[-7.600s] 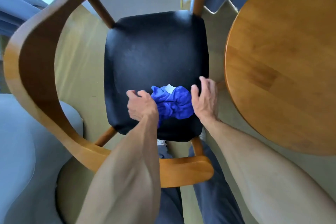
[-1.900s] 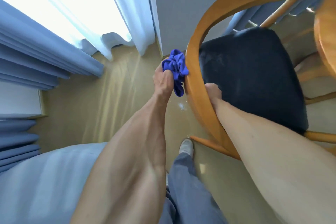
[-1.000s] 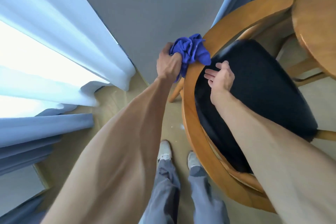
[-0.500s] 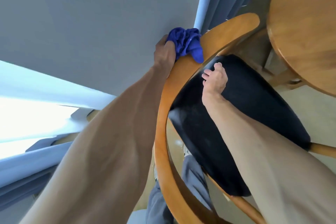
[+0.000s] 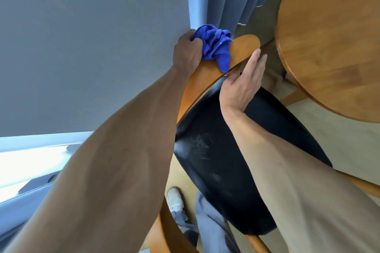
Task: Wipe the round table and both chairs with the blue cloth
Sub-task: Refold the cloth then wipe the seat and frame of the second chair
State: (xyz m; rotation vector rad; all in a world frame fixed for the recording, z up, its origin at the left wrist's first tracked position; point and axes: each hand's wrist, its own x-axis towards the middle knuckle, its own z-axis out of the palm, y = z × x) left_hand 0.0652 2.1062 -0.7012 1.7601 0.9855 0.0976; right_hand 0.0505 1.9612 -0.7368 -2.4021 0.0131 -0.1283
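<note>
A wooden chair with a curved backrest [image 5: 240,49] and a black padded seat [image 5: 218,150] stands in front of me. My left hand [image 5: 187,52] is shut on the bunched blue cloth [image 5: 213,44] and presses it on top of the backrest near its far end. My right hand [image 5: 244,82] lies flat, fingers extended, against the inner side of the backrest just below the cloth, above the seat. The round wooden table [image 5: 329,43] is at the upper right, close to the chair. Only this one chair is in view.
A grey wall [image 5: 92,47] stands right behind the chair, with blue curtains [image 5: 232,0] to its right. A bright window strip is at the lower left. My legs and a light shoe [image 5: 174,199] stand on the pale floor beside the chair.
My left hand has slid the cloth along the backrest from its side round to the far end. My right hand opened flat and moved up against the backrest. The view tilted upward.
</note>
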